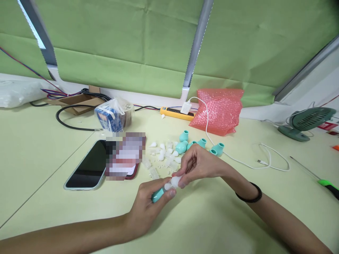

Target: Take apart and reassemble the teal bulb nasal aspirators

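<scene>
Left hand (147, 208), nearest the lens, is gripping a small teal plastic tube (158, 195), with the thumb pressing on top. Right hand (197, 165) is pinching a small translucent white plastic cap (175, 182) between its fingertips. The cap is touching the tube's end. These 2 parts are being held just above the pale green tabletop (212, 222), low centre. A black elastic wristband (250, 194) is sitting on the right wrist. Loose white plastic caps (164, 155) and teal plastic fittings (181, 146) are lying just behind the hands. A black smartphone (88, 165) is lying to the left, and a pink bubble-wrap bag (217, 111) farther back.
</scene>
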### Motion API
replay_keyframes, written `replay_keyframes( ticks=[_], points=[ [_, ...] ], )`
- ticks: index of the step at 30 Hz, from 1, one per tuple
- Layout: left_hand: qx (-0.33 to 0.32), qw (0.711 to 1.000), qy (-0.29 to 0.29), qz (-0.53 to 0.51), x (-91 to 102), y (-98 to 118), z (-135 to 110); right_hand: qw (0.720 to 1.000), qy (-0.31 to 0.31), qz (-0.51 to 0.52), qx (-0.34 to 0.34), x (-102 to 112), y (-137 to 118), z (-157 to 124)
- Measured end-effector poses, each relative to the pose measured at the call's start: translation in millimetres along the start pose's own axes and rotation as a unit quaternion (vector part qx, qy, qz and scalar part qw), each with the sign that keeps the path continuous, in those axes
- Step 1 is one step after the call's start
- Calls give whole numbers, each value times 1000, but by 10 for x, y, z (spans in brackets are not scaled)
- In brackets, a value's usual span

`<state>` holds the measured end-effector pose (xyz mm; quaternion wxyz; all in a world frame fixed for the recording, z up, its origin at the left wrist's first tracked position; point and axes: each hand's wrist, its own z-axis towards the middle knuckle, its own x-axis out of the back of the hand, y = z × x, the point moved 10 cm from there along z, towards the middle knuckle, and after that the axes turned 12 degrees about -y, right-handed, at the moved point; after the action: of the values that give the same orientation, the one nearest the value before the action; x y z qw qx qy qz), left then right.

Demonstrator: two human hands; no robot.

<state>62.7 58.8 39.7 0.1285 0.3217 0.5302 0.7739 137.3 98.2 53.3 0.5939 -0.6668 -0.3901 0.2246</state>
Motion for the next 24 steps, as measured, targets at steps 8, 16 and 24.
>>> replay_keyframes(
  ticks=[8,16,24],
  points=[
    [-49,998,33,0,46,51,-112,973,30,-212,87,-107,-609,-266],
    [6,996,-21,-86,-58,-51,-55,809,469,-305,182,826,-1239,-1449],
    [-7,998,-63,-9,-138,35,-35,748,573,-323,92,1723,-486,-1408]
  ],
)
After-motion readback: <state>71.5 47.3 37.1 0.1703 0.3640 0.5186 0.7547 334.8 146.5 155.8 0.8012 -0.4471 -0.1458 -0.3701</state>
